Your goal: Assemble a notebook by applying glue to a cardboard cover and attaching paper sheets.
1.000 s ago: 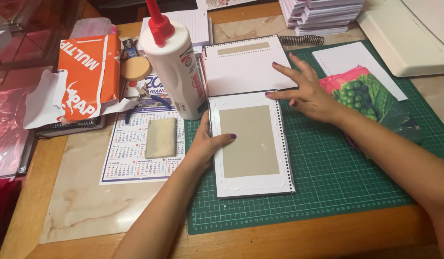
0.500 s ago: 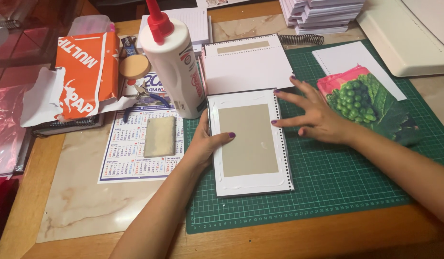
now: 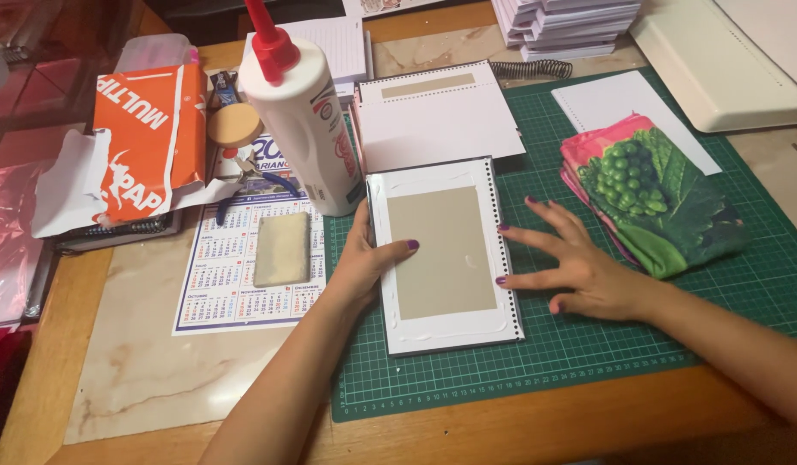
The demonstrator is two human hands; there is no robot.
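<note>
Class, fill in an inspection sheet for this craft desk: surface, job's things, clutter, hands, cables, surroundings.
Surface: green cutting mat on a wooden desk.
Job's things: punched cover board, white glue around a tan centre panel.
Clutter: glue bottle, calendar sheet, orange paper pack, leafy fabric, white card.
Hands: left hand pinning the board's left edge; right hand spread at its right edge.
Cables: nothing seen.
Surroundings: stacked booklets, binding coil.

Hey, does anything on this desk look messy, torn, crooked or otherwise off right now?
Mainly the orange paper wrapper at the left: it is ripped open, with ragged white flaps. The punched cover board, held by the left hand, lies slightly askew to the green cutting mat grid. Its white glue border looks uneven.
</note>
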